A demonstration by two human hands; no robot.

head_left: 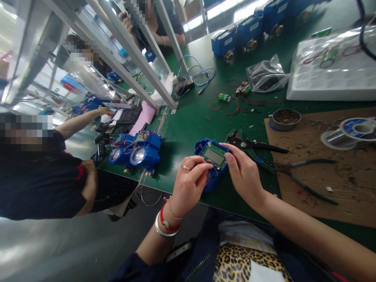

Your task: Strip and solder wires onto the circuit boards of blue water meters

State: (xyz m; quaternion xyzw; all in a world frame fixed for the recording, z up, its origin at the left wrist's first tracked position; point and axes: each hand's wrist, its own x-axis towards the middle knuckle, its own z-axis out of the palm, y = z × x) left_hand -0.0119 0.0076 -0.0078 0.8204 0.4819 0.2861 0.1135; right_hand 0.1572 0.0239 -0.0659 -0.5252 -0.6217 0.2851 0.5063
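A blue water meter (212, 184) sits at the bench edge in front of me, with a green circuit board (207, 152) and its grey display in the upper housing. My left hand (189, 182) is closed in a pinch at the board's near edge, on thin wires (210, 161) there; its fingertips partly hide them. My right hand (245, 174) grips the right side of the meter's housing, thumb by the display and fingers along the far edge. Wire strippers (252, 145) lie just beyond my right hand.
Two blue meters (141, 152) stand to the left, near a seated co-worker (38, 172). On the right, pliers (296, 168), a solder spool (343, 135) and a round tin (284, 118) rest on cardboard (311, 188). Green batteries (224, 97), a white foam tray (331, 78) and more meters (225, 41) lie farther back.
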